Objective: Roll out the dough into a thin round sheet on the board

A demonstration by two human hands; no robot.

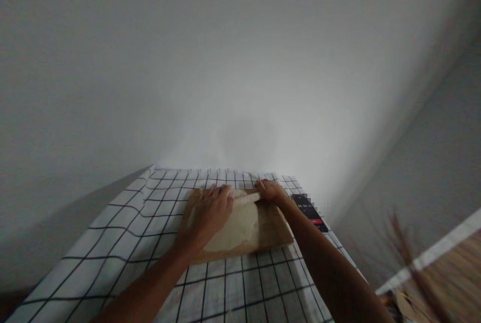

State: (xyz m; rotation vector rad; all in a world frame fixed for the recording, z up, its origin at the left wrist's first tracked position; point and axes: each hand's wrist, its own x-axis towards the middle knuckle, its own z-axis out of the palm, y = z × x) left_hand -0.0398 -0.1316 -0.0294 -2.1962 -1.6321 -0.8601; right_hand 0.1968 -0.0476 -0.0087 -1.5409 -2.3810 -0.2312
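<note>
A checked cloth (124,227), white with thin dark lines, covers the table; it looks like soft, matt woven fabric with slight wrinkles. On it lies a wooden board (272,230), brown and matt, with a smooth, unvarnished look. A sheet of pale dough (240,230) spread on the board appears soft, smooth and dull. A light wooden rolling pin (246,198) rests across it, its finish smooth and matt. Beside the board, a phone (310,211) has a dark, glossy glass screen. The wall (225,62) behind is plain, smooth and matt.
</note>
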